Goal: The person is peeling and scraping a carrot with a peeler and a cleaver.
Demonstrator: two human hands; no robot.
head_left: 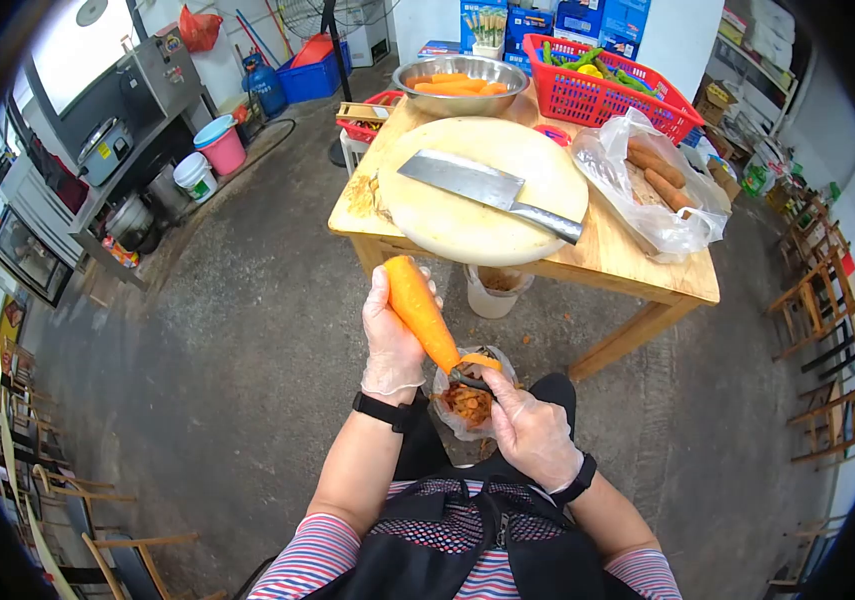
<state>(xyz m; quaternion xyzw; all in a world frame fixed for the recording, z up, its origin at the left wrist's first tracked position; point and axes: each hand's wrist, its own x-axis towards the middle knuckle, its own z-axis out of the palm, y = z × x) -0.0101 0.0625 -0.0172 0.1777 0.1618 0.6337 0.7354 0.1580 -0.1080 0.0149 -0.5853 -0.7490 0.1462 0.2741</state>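
A peeled orange carrot is gripped by its thick end in my left hand, which wears a clear glove. My right hand, also gloved, is closed round the dark handle of a peeler. The peeler's head is at the carrot's narrow lower end, where a strip of orange peel curls. Under both hands stands a bag-lined bin with peelings in it. On the table, a cleaver lies flat across a round cutting board, beyond my hands.
The wooden table also bears a metal bowl of carrots, a red basket of peppers and a plastic bag with unpeeled carrots. A white bucket stands beneath its front edge. Wooden chairs line the right side.
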